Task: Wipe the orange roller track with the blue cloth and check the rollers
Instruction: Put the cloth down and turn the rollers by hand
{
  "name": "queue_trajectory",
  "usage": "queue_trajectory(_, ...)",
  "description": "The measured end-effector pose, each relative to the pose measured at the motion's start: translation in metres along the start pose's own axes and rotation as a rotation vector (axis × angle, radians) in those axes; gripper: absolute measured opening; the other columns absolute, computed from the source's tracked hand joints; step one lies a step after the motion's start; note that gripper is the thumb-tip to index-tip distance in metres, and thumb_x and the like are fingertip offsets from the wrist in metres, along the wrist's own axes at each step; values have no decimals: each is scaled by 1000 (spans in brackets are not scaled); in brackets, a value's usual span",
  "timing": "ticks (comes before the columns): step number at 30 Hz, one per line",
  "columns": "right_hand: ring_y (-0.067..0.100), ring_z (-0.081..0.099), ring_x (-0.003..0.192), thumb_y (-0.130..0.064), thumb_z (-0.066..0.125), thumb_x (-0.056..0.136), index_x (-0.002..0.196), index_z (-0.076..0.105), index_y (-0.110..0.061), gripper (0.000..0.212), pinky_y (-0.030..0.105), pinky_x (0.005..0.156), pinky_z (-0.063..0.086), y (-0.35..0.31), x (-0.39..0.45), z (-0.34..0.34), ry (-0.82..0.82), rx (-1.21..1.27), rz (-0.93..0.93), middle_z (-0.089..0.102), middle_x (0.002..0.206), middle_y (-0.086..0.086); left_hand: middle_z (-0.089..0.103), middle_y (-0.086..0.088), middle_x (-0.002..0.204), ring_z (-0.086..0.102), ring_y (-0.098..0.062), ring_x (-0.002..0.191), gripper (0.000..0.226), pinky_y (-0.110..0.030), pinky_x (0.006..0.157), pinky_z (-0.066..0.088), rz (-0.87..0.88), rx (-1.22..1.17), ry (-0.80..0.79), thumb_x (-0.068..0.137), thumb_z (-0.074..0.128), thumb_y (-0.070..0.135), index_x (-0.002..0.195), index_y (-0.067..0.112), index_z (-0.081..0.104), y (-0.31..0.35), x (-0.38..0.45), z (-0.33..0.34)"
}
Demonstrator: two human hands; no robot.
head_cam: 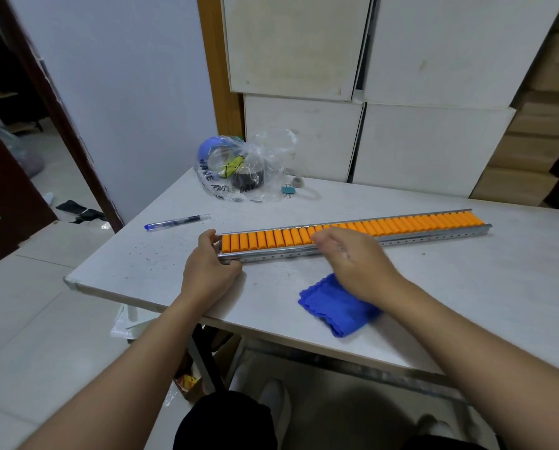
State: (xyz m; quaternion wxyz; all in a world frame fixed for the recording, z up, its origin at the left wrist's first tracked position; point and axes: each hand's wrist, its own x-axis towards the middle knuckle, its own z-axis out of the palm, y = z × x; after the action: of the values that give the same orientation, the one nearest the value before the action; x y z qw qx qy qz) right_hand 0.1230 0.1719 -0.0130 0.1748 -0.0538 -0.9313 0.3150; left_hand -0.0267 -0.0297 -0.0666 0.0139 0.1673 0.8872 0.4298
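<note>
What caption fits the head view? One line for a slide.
Left hand steadies the track; right hand rests on its rollers; cloth lies unused.

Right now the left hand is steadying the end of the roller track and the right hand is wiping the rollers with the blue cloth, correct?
Not quite. The left hand does grip the end of the roller track, but the right hand is bare on the rollers. The head view shows the blue cloth lying on the table, nearer the person.
</note>
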Motion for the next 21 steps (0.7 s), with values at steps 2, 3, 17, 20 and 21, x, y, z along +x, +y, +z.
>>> queue_trajectory(2,15,54,114,-52,32,96,119,60,-21,49,34,92,42,-24,30,30,-92,-55,-82,62,120,-9,48,-3,142,51,-22,122,76,-38,98,41,-3,-13,3,78,66,17,142,17,25,0,-1,-1)
queue_trajectory(3,17,48,123,-52,32,96,128,55,-19,51,37,102,38,-34,41,48,-176,-105,-118,56,133,-3,48,-3,141,52,-21,120,77,-38,98,42,-9,-27,2,77,66,19,142,17,25,0,-2,-2)
queue_trajectory(17,27,48,119,-37,35,100,122,51,-10,38,48,99,38,-5,79,83,-331,-279,-247,53,131,9,50,-2,139,52,-21,119,75,-36,95,42,2,-22,26,75,68,19,139,15,29,-5,3,-1)
queue_trajectory(20,27,41,132,-37,34,100,131,47,-10,43,47,104,36,28,67,54,-274,-308,-155,46,143,10,49,-2,141,49,-21,123,76,-38,96,41,6,-5,22,75,69,17,140,16,29,-7,4,1)
queue_trajectory(21,27,41,132,-37,33,100,130,47,-10,43,47,104,36,40,64,44,-255,-321,-127,46,142,10,48,-2,142,48,-21,124,76,-39,97,41,7,-6,17,76,69,17,140,16,29,-8,4,1)
